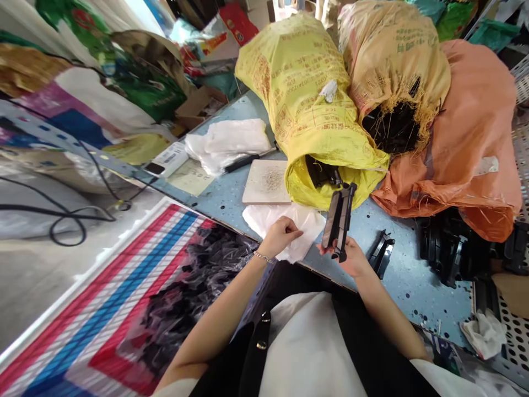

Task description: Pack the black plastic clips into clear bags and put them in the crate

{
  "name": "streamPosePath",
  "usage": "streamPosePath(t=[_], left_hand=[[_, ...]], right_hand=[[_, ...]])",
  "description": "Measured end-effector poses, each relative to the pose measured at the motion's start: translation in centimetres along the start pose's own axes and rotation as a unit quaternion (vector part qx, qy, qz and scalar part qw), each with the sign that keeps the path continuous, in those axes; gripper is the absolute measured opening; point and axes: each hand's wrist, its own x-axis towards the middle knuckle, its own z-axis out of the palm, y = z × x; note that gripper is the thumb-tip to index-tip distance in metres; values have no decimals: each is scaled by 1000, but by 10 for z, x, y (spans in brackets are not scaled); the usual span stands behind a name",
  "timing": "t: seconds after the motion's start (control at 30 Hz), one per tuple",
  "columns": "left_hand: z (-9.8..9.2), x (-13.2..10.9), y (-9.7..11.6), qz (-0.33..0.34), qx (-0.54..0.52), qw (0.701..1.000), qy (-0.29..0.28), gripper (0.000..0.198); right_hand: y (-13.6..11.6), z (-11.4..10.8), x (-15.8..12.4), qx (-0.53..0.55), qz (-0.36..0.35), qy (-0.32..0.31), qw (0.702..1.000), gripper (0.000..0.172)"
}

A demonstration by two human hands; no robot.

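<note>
In the head view, a long black part point(339, 218) is held upright over the near edge of the table point(397, 275), clamped at its lower end by the right hand point(352, 259). A white cloth point(266, 218) lying on the table is pinched by the closed left hand point(281, 234). The part is judged to be mid-handling; as it is gripped only at its foot, a steady hold is called for next

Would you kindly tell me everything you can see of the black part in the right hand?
The black part is long, narrow, matte, plastic-looking, with a notched top. It stands nearly upright above the blue table, its lower end gripped by the right hand. The left hand, closed on a white cloth, does not touch it.
</note>
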Motion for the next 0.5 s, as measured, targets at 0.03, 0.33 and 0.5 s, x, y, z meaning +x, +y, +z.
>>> streamPosePath(t=[0.03,0.33,0.5], left_hand=[[-1,1,1,-11,-5,1000,-2,23],[-14,-10,6,117,57,990,46,15],[-13,-6,-2,193,219,955,44,36]], right_hand=[[2,9,7,14,-5,-4,1000,39],[15,31,56,-26,-94,84,992,38],[13,1,-1,-2,21,-6,1000,35]])
